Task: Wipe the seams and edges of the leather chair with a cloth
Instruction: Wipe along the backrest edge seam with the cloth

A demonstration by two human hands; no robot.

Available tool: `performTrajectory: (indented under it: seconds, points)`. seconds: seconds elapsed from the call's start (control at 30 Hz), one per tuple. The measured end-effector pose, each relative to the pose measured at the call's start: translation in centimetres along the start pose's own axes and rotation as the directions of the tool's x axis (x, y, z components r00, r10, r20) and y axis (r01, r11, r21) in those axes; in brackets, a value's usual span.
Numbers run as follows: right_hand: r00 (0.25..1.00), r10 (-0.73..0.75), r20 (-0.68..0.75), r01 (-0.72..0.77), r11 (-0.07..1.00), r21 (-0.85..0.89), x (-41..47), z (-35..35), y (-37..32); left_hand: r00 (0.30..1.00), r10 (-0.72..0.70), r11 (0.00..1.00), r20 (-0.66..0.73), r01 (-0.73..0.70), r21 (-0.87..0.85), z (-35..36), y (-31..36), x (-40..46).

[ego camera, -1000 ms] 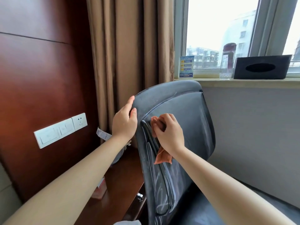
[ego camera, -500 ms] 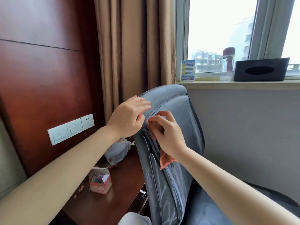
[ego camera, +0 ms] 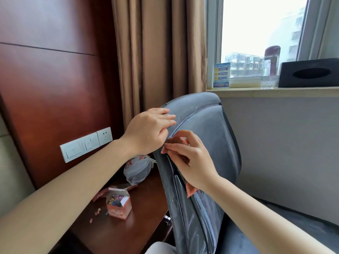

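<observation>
The dark grey leather chair (ego camera: 216, 136) stands side-on in front of me, its backrest streaked with pale marks. My left hand (ego camera: 148, 131) rests on the upper left edge of the backrest, fingers laid along the seam and thumb tucked behind the edge. My right hand (ego camera: 189, 158) pinches a small orange cloth (ego camera: 190, 191) against the piped seam just below the left hand. Most of the cloth is hidden under my fingers; one corner hangs below my wrist.
A dark wooden desk (ego camera: 117, 230) sits left of the chair with an open box of coloured chalk (ego camera: 118, 204) and a knotted plastic bag (ego camera: 139, 167). A brown curtain (ego camera: 157, 52) hangs behind. A black tissue box (ego camera: 310, 73) stands on the windowsill.
My left hand slid from behind the backrest edge onto its top, fingers now lying across the seam. My right hand with the cloth crept slightly up the seam. The view swung left and down.
</observation>
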State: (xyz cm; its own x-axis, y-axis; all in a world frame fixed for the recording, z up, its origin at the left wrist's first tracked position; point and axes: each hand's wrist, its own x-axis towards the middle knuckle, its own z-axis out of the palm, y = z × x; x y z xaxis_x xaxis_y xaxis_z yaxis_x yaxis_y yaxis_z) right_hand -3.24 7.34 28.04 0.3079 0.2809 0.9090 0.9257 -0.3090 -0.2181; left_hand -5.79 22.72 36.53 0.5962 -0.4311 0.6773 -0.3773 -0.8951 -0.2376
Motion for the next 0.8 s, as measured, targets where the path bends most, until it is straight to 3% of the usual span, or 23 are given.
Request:
performTrajectory:
  seconds: [0.07, 0.37, 0.8]
  points:
    - [1.0, -0.003, -0.007, 0.003, 1.0, -0.004, -1.0, -0.1, 0.8, 0.999, -0.035, 0.999, 0.023, 0.035, -0.028, 0.0, -0.1, 0.3]
    - [0.997, 0.067, -0.036, -0.066, 0.998, 0.024, -1.1, 0.4, 1.2, 0.998, 0.067, 0.996, 0.02, -0.068, 0.054, 1.1, -0.8, 0.6]
    - [0.998, 0.057, -0.021, -0.058, 0.998, -0.031, -3.1, 0.4, 1.5, 0.997, 0.016, 0.998, -0.073, -0.02, -0.059, 1.9, -0.9, 0.6]
